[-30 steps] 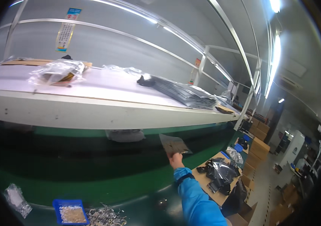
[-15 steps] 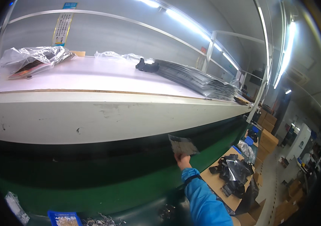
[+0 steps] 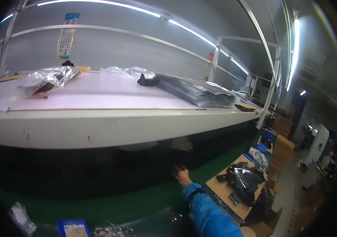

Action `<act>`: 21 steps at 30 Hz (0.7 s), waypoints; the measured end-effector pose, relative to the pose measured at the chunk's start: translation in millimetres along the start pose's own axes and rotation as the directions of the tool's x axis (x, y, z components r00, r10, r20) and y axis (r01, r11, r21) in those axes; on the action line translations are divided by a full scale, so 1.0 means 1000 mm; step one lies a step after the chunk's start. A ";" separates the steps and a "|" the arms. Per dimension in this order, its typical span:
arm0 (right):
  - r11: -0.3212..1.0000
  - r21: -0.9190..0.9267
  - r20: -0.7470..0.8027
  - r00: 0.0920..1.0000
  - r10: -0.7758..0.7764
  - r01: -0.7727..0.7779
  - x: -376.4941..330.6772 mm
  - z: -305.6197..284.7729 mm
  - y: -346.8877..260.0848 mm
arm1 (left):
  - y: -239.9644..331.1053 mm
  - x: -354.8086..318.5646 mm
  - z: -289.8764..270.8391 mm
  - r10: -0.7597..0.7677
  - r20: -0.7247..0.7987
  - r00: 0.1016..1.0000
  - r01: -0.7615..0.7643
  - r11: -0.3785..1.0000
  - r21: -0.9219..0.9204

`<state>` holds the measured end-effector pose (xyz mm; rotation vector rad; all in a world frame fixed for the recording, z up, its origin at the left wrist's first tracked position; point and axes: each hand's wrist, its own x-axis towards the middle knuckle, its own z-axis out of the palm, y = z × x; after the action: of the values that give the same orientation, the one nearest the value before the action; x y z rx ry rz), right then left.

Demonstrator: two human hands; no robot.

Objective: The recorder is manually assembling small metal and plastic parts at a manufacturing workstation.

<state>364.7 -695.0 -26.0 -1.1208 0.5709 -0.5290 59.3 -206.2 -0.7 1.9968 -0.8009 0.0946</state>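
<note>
My right hand point(image 3: 181, 175), in a blue sleeve with a dark band at the wrist, reaches over the green work surface point(image 3: 109, 193). Its fingers are stretched out and hold nothing. Just beyond the fingertips, in the shadow below the raised white shelf, lies a flat beige packet point(image 3: 182, 143). A pale flat piece point(image 3: 137, 146) lies left of it, partly hidden by the shelf's front edge point(image 3: 77, 128). My left hand is out of view.
On the shelf are a stack of grey plastic bags point(image 3: 200, 93), a black part point(image 3: 148, 80) and crumpled clear plastic point(image 3: 54, 77). Black parts under clear film point(image 3: 243, 179) lie on cardboard at right. A blue tray point(image 3: 73, 229) and small metal pieces point(image 3: 113, 230) are at front left.
My right hand has let go of the clear packet with beige contents; a beige packet now lies under the shelf beyond it. The hand has drawn slightly nearer and left. The view has tilted up.
</note>
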 end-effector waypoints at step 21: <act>0.648 -0.406 0.634 0.709 -0.309 0.645 -0.394 -0.067 0.034 | 0.011 -0.031 -0.082 0.001 -0.492 0.871 0.143 0.956 0.256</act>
<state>31.9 -471.5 -17.9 -2.0043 -0.0989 -0.4919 49.3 -129.1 41.0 2.1338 -0.3963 0.6812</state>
